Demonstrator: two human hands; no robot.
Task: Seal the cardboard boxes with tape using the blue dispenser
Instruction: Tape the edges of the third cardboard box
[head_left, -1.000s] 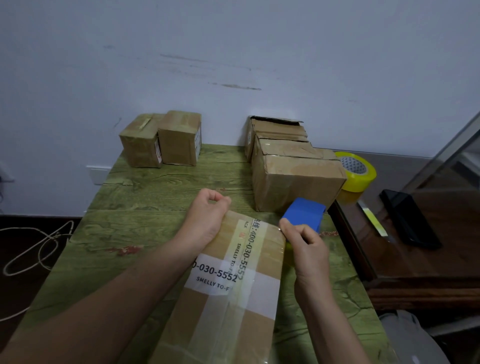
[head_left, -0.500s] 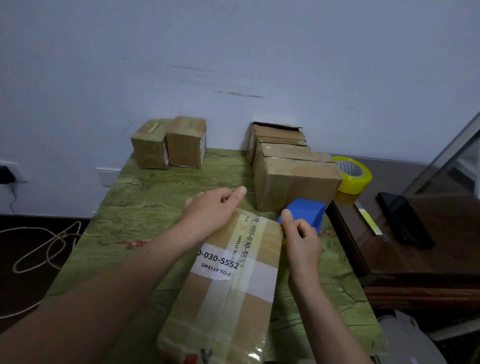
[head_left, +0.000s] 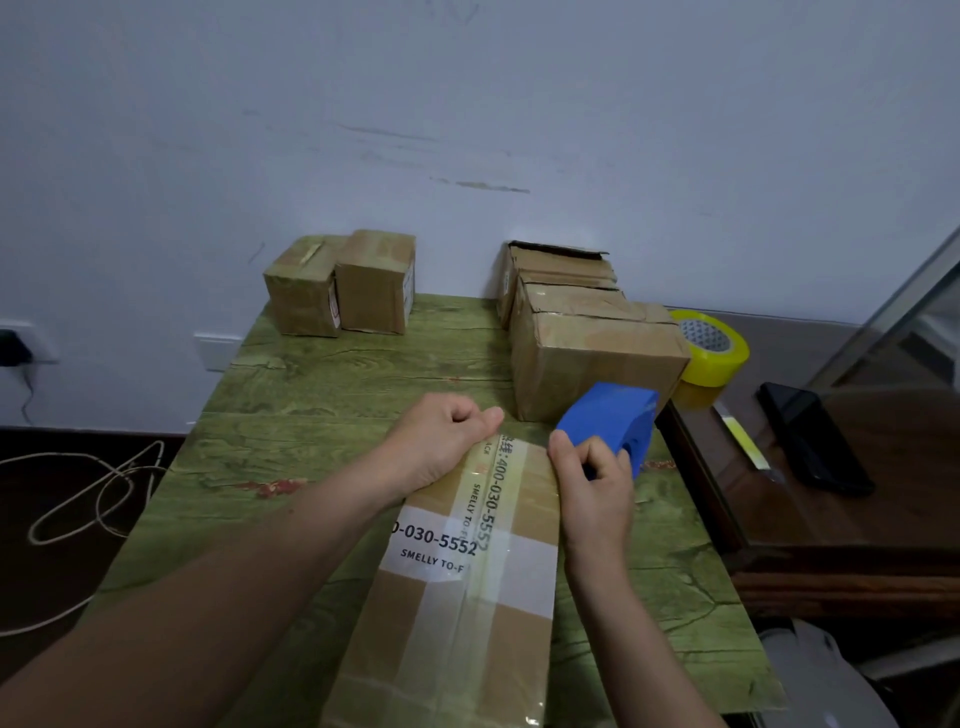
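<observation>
Cardboard, brown and crossed with clear and white printed tape: a long cardboard box (head_left: 467, 597) lies at the near edge of the green wood-grain bench (head_left: 311, 389), running away from the viewer. The left hand (head_left: 441, 441) rests on the box's far end, fingers curled into a loose fist, with nothing visible in its grip. Just beside it, off the box's far right corner, the right hand (head_left: 592, 483) grips the blue dispenser (head_left: 608, 415), fingers wrapped round its near end.

The dispenser looks like hard, light plastic. It is probably best held by its body, as it is now, with fingers kept away from any cutting edge, which cannot be seen. The box seems stiff but easily dented, and its taped top is likely slick, so pressing down flat or holding the long sides should steady it.

Behind the dispenser, a stack of cardboard boxes (head_left: 592, 358) with loose flaps fills the far right corner. Two small boxes (head_left: 343, 291) stand together at the far left edge. A yellow tape roll (head_left: 711, 348) sits just beyond the right edge.
</observation>
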